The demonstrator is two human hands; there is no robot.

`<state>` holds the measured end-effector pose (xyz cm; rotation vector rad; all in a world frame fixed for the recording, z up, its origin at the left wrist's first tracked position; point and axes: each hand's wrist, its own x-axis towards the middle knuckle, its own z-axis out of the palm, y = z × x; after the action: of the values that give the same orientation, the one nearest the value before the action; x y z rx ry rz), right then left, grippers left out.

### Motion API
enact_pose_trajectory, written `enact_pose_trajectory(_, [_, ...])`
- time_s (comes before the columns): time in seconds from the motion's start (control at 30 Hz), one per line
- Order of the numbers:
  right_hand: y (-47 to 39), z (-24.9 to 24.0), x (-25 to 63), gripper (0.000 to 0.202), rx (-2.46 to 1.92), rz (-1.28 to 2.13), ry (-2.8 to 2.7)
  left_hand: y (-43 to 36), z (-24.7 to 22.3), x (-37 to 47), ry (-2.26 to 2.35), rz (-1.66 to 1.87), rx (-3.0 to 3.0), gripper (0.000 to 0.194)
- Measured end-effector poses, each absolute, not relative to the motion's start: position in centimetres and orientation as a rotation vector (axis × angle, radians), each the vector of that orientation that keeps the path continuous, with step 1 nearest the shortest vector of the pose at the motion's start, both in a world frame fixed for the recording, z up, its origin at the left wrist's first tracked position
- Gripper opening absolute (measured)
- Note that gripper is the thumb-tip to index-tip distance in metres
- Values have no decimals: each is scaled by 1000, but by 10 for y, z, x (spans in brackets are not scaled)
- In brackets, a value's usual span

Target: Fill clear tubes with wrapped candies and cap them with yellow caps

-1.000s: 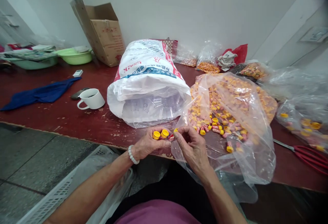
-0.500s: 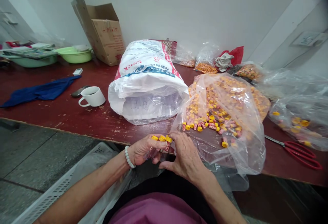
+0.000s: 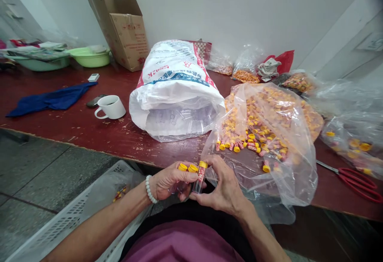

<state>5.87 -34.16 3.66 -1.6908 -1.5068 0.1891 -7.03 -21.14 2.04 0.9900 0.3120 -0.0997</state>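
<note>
Before the front edge of the dark red wooden tabletop (image 3: 74, 130), the person's right grip (image 3: 226, 186) holds one slim clear tube with yellow cap and red print (image 3: 200, 178), nearly upright: thumb at its bottom end, finger at the cap. Half a second ago this grip hid much of the tube; now its full length is seen, so I judge the cap to be seated. The left grip (image 3: 169, 182) encloses two more yellow-capped tubes (image 3: 192, 168); its thumb seems to touch the first tube.

Toward the right part of the front edge spreads a large transparent plastic bag (image 3: 295, 186), with a heap of small yellow-capped red pieces (image 3: 253, 146). Its loose film hangs over the edge near the right grip and could hinder it. Behind lies a white printed woven sack (image 3: 176, 94), mouth open toward the person. Red-handled scissors (image 3: 359, 182) lie near the right front corner; a white mug (image 3: 113, 108) stands left, well apart.
</note>
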Motion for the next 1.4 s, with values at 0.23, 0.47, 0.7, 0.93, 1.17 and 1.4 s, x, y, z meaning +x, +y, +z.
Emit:
enact_pose_trajectory(0.23, [-339,19,48,92,-1760,286,-1371,-219,16,-75,436,64,933,23])
enact_pose_trajectory(0.47, [-341,11,42,71,-1626,23,-1726,-231,4,-85,399,165,723,22])
enact_pose_trajectory(0.7, [-322,0,23,81,-1597,176,-1933,-233,-21,-117,509,356,599,35])
enact_pose_trajectory(0.93, [-329,-2,46,67,-1727,296,-1600,-168,-70,-232,1257,729,878,46])
enact_pose_trajectory(1.17, [-351,9,77,38,-1818,264,-1245,-137,-124,-295,1666,835,1075,37])
enact_pose_trajectory(1.4, [-364,-6,133,44,-2011,201,-903,-123,-56,-198,1250,1128,2006,20])
